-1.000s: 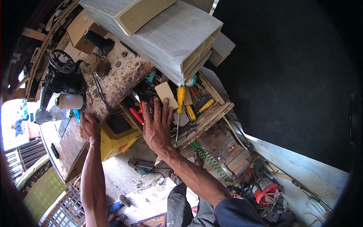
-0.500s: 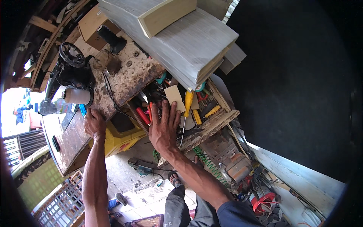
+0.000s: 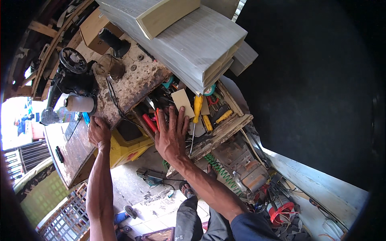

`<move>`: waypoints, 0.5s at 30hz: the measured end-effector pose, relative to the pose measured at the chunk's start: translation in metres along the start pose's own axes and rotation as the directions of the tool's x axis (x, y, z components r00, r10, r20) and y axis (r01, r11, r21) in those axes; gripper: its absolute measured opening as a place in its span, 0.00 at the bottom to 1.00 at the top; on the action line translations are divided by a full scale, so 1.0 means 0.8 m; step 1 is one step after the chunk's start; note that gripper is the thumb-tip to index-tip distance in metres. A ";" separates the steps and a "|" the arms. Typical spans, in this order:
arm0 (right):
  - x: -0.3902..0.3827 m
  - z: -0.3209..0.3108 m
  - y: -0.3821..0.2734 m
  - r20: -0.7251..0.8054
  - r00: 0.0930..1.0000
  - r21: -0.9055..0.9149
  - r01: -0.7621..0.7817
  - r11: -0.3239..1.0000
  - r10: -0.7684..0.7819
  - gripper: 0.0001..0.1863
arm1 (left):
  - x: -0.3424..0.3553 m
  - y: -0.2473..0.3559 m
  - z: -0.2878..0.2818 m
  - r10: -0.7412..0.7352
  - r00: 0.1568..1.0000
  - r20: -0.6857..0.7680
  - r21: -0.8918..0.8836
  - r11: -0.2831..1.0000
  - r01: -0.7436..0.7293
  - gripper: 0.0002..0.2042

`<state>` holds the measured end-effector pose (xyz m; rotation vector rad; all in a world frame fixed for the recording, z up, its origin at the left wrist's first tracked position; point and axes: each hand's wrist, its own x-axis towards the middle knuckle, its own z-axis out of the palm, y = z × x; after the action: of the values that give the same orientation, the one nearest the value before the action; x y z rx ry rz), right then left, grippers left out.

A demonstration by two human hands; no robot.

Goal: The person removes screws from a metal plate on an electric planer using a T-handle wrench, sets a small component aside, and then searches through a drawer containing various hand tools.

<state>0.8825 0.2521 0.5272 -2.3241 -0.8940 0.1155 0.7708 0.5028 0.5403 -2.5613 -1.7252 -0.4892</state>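
Note:
My right hand [image 3: 171, 136] lies over the open wooden drawer [image 3: 225, 130], its fingers stretched and apart among the tools. The fingertips reach the lower edge of a cream card [image 3: 183, 102]. Beside them are a red handle [image 3: 149, 122], an orange-red slim tool [image 3: 158, 119] and a screwdriver with a yellow handle [image 3: 198, 107], its shaft pointing toward the drawer front. My left hand [image 3: 98, 132] is closed at the edge of the worn work table [image 3: 138, 82]. A slim blue object [image 3: 86, 118] shows at its fingers; whether the hand grips it is unclear.
A black sewing machine [image 3: 74, 78], a white thread cone [image 3: 79, 103] and a dark cone [image 3: 114, 42] stand on the table. A large grey box-like piece [image 3: 193, 44] overhangs the drawer. Below are a yellow container [image 3: 126, 148] and a green coiled hose [image 3: 221, 172].
The whole view has shifted slightly, with the scene sliding a little leftward. Both hands keep nearly the same places, the right over the drawer and the left at the table edge.

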 end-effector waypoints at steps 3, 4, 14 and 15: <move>-0.009 -0.030 -0.011 -0.003 0.999 0.187 -0.034 0.982 0.035 0.40 | 0.003 -0.009 0.009 -0.009 1.000 0.002 0.003 1.000 0.009 0.20; -0.018 -0.051 -0.026 -0.018 0.996 0.195 -0.077 0.978 0.082 0.35 | 0.004 -0.021 0.014 -0.022 1.000 -0.002 0.031 0.999 0.022 0.20; -0.024 -0.279 -0.107 -0.032 0.984 0.998 0.022 -0.061 -0.173 0.18 | 0.003 -0.021 0.021 -0.013 0.998 -0.061 0.022 1.000 0.014 0.22; -0.017 -0.300 -0.142 -0.296 0.951 0.955 0.295 0.032 0.082 0.19 | -0.001 -0.011 0.028 0.007 0.995 -0.101 0.003 1.000 -0.007 0.19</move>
<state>0.8775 0.1794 0.7830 -0.7971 -0.4834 0.2529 0.7679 0.5100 0.5172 -2.4929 -1.6825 -0.6047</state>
